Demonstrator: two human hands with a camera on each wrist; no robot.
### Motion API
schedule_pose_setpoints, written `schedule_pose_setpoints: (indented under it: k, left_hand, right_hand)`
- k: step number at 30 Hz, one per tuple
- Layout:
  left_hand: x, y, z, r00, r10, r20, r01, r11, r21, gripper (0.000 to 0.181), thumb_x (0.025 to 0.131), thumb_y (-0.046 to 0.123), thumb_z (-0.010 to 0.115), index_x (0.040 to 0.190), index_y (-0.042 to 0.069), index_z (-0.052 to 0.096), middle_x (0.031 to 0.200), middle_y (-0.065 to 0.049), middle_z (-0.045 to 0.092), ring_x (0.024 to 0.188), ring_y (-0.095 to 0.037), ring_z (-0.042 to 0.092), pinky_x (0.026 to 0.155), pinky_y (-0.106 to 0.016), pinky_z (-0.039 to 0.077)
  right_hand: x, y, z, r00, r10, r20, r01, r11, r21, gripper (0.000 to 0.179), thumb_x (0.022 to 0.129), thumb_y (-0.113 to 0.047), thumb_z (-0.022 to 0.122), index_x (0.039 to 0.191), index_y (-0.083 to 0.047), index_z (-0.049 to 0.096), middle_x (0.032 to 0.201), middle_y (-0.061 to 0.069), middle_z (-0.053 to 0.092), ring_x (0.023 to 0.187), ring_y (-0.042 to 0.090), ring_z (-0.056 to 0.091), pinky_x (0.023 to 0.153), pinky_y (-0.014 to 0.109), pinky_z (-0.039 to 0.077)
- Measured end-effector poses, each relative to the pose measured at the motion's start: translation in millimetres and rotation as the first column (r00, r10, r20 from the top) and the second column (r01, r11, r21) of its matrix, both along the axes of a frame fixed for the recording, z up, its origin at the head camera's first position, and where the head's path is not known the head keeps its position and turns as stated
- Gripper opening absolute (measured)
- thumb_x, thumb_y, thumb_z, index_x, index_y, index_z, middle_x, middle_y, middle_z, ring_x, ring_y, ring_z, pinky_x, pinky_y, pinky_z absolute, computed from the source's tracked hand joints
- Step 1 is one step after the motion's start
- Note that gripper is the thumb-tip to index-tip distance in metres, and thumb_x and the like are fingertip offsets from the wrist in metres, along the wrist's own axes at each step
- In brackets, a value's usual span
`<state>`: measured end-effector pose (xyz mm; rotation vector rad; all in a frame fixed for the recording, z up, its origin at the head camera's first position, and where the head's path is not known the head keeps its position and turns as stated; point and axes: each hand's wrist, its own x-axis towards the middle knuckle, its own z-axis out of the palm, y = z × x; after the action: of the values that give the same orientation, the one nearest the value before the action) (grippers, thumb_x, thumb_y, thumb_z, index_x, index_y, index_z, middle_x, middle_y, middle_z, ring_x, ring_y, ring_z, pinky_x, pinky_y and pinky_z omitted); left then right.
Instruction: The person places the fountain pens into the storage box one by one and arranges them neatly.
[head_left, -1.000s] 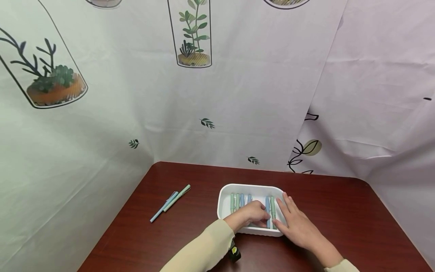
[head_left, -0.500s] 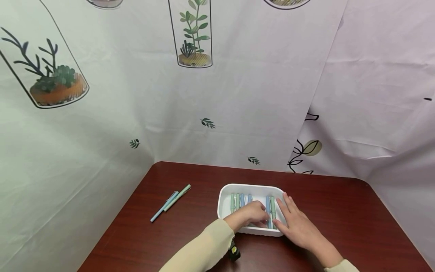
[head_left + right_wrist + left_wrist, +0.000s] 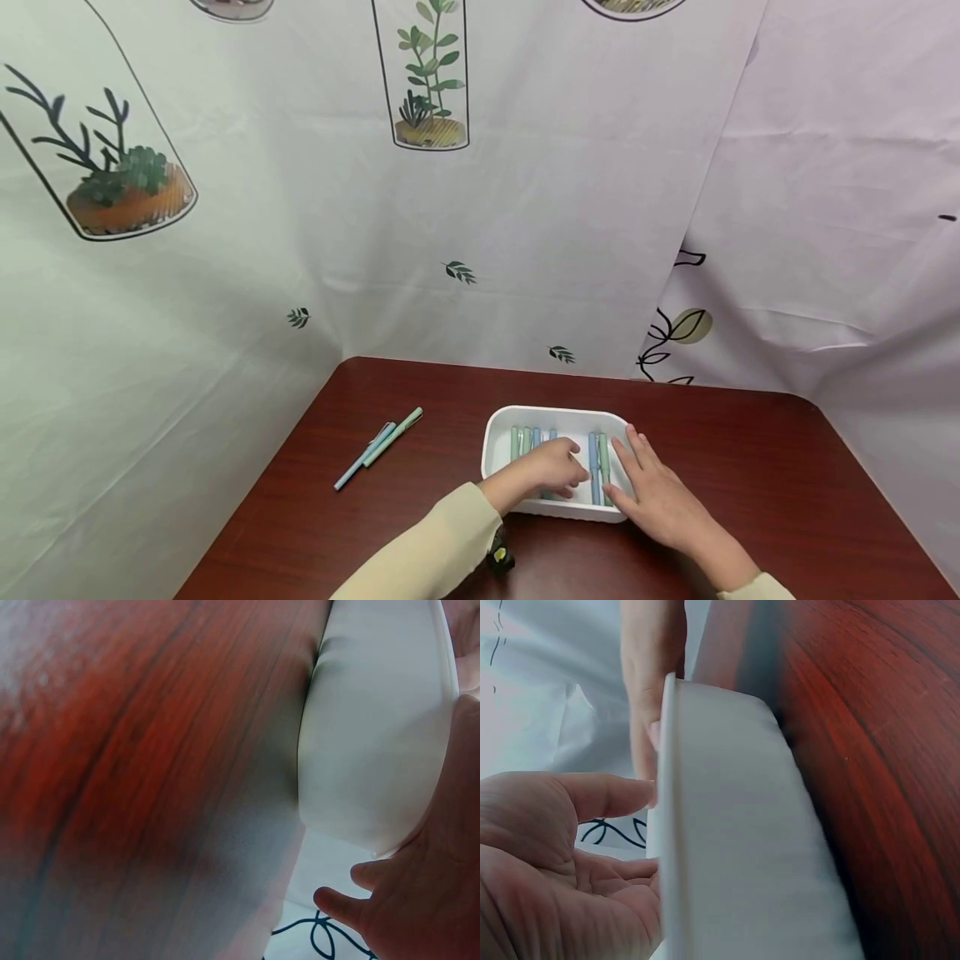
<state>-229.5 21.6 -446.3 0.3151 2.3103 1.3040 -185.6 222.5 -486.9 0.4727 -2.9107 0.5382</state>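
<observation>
A white tray (image 3: 491, 425) holds several pale green and blue pens laid side by side. My left hand (image 3: 553, 468) is over its middle, thumb and fingers apart; the tray's wall hides the fingertips in the left wrist view. Right of that hand lie a blue pen (image 3: 593, 458) and a green pen (image 3: 604, 454). Left of it, green pens (image 3: 515, 442) and blue pens (image 3: 536, 437) are partly covered by the hand. My right hand (image 3: 660, 504) rests against the tray's right rim with its fingers spread.
On the table's left, a green pen (image 3: 393, 437) and a blue pen (image 3: 352, 471) lie touching, aslant. The dark red wooden table (image 3: 435, 533) meets a printed cloth (image 3: 525, 250) behind it. A small black object (image 3: 500, 557) shows under the left sleeve.
My left hand has shifted slightly left and up, away from the blue pen on the right, and more of that pen shows. My right hand stays at the rim.
</observation>
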Motion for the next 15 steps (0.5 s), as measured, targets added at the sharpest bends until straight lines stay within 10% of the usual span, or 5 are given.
schedule_pose_setpoints:
  k: [15]
  left_hand:
    - [7.5, -40.2, 25.9, 0.970, -0.083, -0.230, 0.039, 0.981, -0.191, 0.051, 0.090, 0.022, 0.073, 0.135, 0.004, 0.059, 0.108, -0.005, 0.071, 0.094, -0.017, 0.066, 0.081, -0.034, 0.054]
  right_hand:
    - [2.0, 0, 1.3, 0.999, -0.007, 0.035, 0.006, 1.000, 0.007, 0.077, 0.098, -0.050, 0.060, 0.154, -0.002, 0.040, 0.164, 0.026, 0.022, 0.147, 0.050, 0.026, 0.105, 0.068, 0.038]
